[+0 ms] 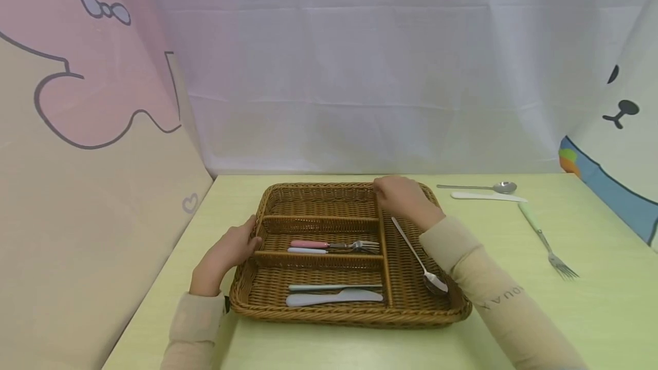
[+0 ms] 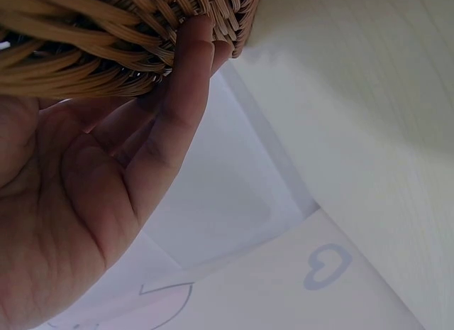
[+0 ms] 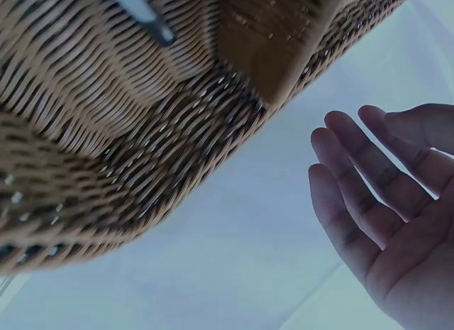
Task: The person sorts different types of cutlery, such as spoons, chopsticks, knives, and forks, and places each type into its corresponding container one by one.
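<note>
A brown wicker cutlery basket with several compartments sits on the table. My left hand grips its left side, thumb over the rim and fingers along the outer wall. At the back rim, my right hand is apart from the weave in the right wrist view, its fingers loosely extended and holding nothing. The middle left compartment has a pink-handled fork and a pale-handled utensil. A pale knife and a slim light-green utensil lie in front. A spoon leans in the right compartment.
Right of the basket, on the pale yellow-green table, lie a spoon, a white knife and a green-handled fork. White cloth hangs behind the table, with printed cloth on both sides.
</note>
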`<state>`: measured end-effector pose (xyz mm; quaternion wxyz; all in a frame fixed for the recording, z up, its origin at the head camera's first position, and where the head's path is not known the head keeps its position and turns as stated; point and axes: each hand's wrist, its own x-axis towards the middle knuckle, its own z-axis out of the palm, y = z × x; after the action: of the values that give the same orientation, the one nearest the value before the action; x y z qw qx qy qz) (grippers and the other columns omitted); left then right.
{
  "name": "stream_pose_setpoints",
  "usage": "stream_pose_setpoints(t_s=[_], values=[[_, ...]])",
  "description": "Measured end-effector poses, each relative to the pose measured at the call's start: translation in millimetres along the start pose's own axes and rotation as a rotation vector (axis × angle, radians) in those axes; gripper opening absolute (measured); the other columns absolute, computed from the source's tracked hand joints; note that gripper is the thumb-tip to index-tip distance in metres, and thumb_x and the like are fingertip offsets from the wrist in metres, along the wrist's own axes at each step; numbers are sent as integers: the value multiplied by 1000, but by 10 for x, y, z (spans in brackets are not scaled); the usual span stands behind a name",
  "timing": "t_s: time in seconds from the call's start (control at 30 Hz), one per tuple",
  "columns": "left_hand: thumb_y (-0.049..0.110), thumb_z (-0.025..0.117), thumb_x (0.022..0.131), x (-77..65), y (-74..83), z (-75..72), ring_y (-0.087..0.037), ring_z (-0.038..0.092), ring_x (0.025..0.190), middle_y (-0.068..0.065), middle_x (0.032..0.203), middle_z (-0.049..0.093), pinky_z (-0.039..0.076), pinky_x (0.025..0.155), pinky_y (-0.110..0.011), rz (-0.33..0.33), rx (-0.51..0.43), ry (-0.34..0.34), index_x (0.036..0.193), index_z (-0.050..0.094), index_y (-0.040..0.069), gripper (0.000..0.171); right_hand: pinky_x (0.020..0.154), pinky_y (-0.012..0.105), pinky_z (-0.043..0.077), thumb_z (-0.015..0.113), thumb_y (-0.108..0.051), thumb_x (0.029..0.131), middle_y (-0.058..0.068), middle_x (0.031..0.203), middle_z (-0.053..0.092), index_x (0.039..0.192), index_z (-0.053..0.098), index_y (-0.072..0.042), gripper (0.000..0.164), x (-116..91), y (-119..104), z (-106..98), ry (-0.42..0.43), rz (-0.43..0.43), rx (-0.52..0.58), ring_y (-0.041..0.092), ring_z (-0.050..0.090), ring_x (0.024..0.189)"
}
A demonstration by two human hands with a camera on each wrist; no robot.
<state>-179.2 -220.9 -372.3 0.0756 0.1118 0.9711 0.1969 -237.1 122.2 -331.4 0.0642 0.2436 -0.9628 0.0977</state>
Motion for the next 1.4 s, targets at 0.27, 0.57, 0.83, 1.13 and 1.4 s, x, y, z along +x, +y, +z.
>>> stream_pose_setpoints(t_s=[0.27, 0.57, 0.83, 1.13, 1.4], values=[[11, 46, 95, 15, 16, -16, -12, 39, 42, -4, 52, 47, 44, 58, -37, -25, 4, -17, 139, 16, -13, 59, 50, 38, 43, 46, -1, 84, 6, 70, 59, 76, 59, -8, 17, -144, 297, -75, 72, 43, 37, 20, 48, 58], [11, 46, 95, 1, 17, -30, -11, 34, 40, 0, 48, 40, 42, 54, -35, -23, -9, -19, 140, 15, -12, 60, 49, 39, 44, 45, 0, 83, 14, 76, 63, 83, 63, -3, 18, -370, 625, -111, 121, 108, 69, 23, 52, 61], [11, 46, 95, 6, 12, -22, -11, 34, 41, 0, 49, 41, 43, 57, -36, -17, -5, -17, 140, 15, -12, 59, 47, 44, 49, 47, -1, 83, 26, 94, 66, 99, 63, 5, 23, -625, 979, -103, 168, 176, 73, 35, 61, 72], [11, 46, 94, 21, 9, -18, -11, 33, 40, 0, 48, 39, 41, 55, -35, -10, 0, -10, 139, 16, -13, 59, 36, 35, 39, 46, -1, 80, 31, 92, 63, 99, 59, 10, 25, -918, 1379, -18, 178, 290, 80, 23, 50, 52], [10, 46, 94, 16, 7, -10, -10, 33, 40, 0, 48, 39, 40, 52, -34, -6, 3, -3, 139, 17, -13, 58, 43, 48, 46, 47, 0, 79, 38, 98, 59, 104, 55, 14, 30, -1192, 1654, 55, 120, 402, 71, 31, 55, 58]])
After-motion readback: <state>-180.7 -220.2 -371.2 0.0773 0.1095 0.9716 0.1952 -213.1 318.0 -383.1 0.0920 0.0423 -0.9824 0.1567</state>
